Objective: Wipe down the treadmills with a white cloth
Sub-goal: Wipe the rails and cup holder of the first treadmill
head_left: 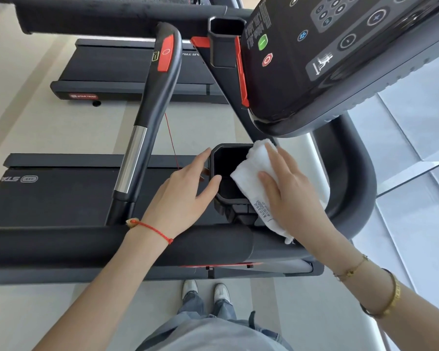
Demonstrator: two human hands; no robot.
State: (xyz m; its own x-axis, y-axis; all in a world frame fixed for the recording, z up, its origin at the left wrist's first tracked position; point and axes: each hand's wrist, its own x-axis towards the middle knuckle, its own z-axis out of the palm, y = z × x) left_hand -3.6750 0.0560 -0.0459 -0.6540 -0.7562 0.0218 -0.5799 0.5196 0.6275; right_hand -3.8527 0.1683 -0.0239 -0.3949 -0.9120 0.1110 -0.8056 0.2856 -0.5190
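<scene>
The treadmill (61, 196) runs crosswise under the person, its belt off to the left and its console (340, 59) tilted above at the upper right. A second treadmill (127, 72) stands beyond it, well apart. A black handrail (150, 117) with a red patch slants from the upper middle down toward the padded front bar (112, 247) that crosses in front of the person's body.

Between the handrail and the console's lower edge sits the cup holder (228, 178), an open black well. This is where the next stroke seems to go.

The right hand (287, 191) lies flat on the cloth (249, 173), fingers (274, 155) straight and spread, pressing it over the holder's right rim. The cloth is folded, its long axis running from the far rim near the console back toward the person's wrist, with a printed label near its near end. The well lies directly left of these fingers, so a short sweep leftward would carry the cloth in.

The left hand (185, 191) rests on the holder's left rim, thumb over the edge, holding nothing. The right hand is plainly the one placed to wipe.
</scene>
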